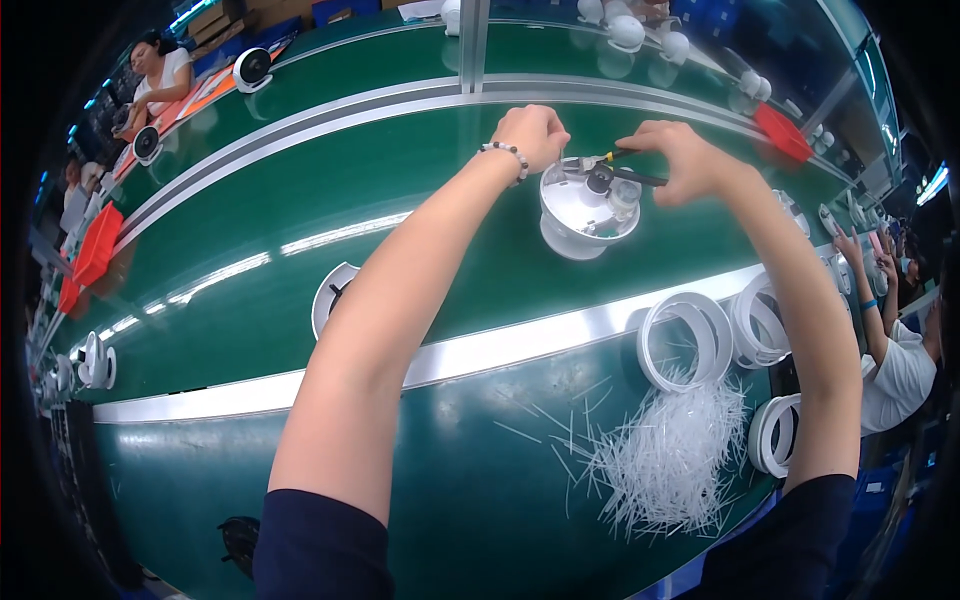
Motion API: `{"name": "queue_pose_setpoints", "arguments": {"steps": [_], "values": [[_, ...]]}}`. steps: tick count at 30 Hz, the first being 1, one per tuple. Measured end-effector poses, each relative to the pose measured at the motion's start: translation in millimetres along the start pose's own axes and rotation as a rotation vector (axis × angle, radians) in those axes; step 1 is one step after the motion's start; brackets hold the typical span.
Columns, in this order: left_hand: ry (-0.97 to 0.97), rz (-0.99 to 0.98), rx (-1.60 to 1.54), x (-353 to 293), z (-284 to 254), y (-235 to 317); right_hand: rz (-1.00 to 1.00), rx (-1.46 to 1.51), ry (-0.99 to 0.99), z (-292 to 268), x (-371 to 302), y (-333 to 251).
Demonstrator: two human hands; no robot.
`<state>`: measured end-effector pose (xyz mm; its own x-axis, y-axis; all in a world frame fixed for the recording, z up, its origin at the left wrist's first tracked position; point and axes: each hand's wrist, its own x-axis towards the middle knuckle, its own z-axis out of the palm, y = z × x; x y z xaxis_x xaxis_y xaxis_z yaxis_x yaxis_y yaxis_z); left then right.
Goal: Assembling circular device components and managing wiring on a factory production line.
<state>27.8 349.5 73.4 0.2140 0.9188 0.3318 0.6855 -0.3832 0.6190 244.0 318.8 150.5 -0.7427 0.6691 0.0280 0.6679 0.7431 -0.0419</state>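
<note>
A round white plastic housing (572, 238) stands on the green work surface, its open top showing a small dark part and a clear piece inside. My right hand (685, 165) holds a pair of cutting pliers (645, 178) with black and yellow handles. The handles are spread, and the metal jaws point left over the housing's rim. At the left side of that rim is my left hand (530, 138), its fingers curled together. Whatever lies between those fingertips is too small to make out. A beaded bracelet circles my left wrist.
A pile of thin clear plastic strips (670, 455) lies on the nearer surface, beside white rings (687, 342). Behind my left forearm sits a white curved part (330, 298). Red bins (97, 243) stand along the line. One person sits at far left, another at right.
</note>
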Motion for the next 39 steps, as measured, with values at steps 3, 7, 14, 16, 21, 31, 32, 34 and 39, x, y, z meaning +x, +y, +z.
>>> {"name": "queue_pose_setpoints", "arguments": {"steps": [3, 7, 14, 16, 21, 31, 32, 34, 39], "values": [[-0.021, -0.053, -0.042, 0.7, 4.1, 5.5, 0.070, -0.003, -0.047, 0.1, -2.9, -2.0], [-0.034, -0.066, -0.060, 3.2, 12.0, 14.7, 0.133, -0.030, -0.056, 1.6, -9.7, 0.3], [0.030, -0.036, -0.071, 6.3, 23.3, 14.8, 0.163, 0.016, -0.049, -1.3, -18.6, 12.5], [0.061, 0.008, -0.044, 5.1, 23.3, 19.4, 0.191, 0.016, -0.050, -2.5, -23.9, 15.4], [0.144, 0.045, -0.131, -5.7, 24.2, 42.0, 0.324, 0.006, -0.100, -18.7, -36.6, 9.4], [0.154, 0.117, -0.732, -62.9, -2.5, 100.6, 0.597, 0.218, 0.755, -36.9, -155.8, 12.6], [0.103, 0.162, -0.712, -86.6, -3.1, 99.1, 0.560, 0.369, 0.827, -38.6, -162.2, -7.3], [-0.173, 0.116, -0.671, -139.2, -7.5, 92.4, 0.380, 0.647, 0.895, -31.1, -166.5, -64.7], [-0.470, 0.171, -0.078, -226.1, -113.3, 44.7, 0.208, 0.457, 0.315, 5.6, -215.8, -241.6]]}}
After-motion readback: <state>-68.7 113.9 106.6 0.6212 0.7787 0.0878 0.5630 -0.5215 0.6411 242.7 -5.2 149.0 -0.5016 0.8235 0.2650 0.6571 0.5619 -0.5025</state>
